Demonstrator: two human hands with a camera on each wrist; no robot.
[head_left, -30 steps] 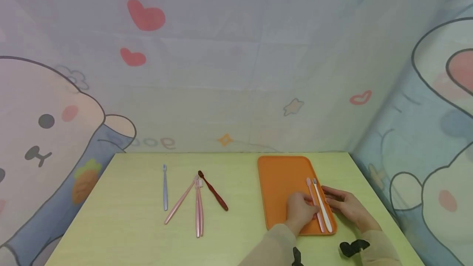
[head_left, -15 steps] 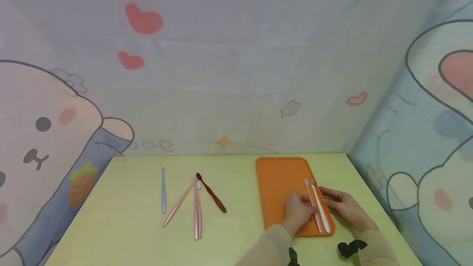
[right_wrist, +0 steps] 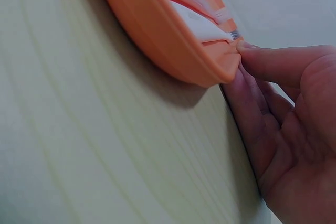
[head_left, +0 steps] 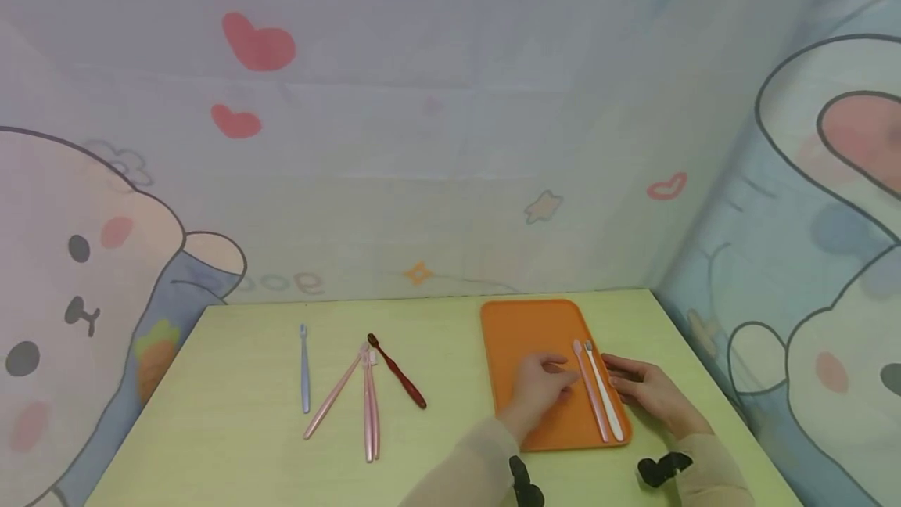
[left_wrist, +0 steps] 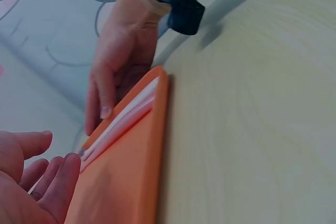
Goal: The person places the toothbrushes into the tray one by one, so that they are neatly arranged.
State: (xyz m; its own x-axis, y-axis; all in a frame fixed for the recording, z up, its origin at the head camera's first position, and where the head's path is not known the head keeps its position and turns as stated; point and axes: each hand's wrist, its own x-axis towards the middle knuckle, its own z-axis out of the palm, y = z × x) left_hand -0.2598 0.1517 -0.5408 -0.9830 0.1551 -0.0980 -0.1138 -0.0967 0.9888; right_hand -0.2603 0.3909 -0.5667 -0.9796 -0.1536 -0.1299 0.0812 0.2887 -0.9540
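Note:
My left hand (head_left: 540, 387) hovers over the middle of the orange tray (head_left: 521, 327). Its fingers (left_wrist: 63, 182) are slightly bent and hold nothing. Along the tray's right side lie a pink toothbrush (head_left: 591, 393) and a white toothbrush (head_left: 605, 397), side by side with their heads toward the back. At the tray's right edge, my right hand (head_left: 655, 393) grips the rim; in the right wrist view its thumb (right_wrist: 273, 64) touches the rim from above and the other fingers lie outside and lower. Parts of those fingers are hidden by the tray.
On the table's left half lie a blue toothbrush (head_left: 305, 370), a slanted pink toothbrush (head_left: 334, 393), two more pink toothbrushes (head_left: 369, 413) close together, and a dark red toothbrush (head_left: 399, 372). Pale table (head_left: 232, 429) surrounds them. A cartoon-printed cloth (head_left: 422, 139) stands behind.
My left hand has let go of the pink toothbrush on the tray and moved left, away from it. The right hand stays at the tray's edge. The head view has shifted slightly.

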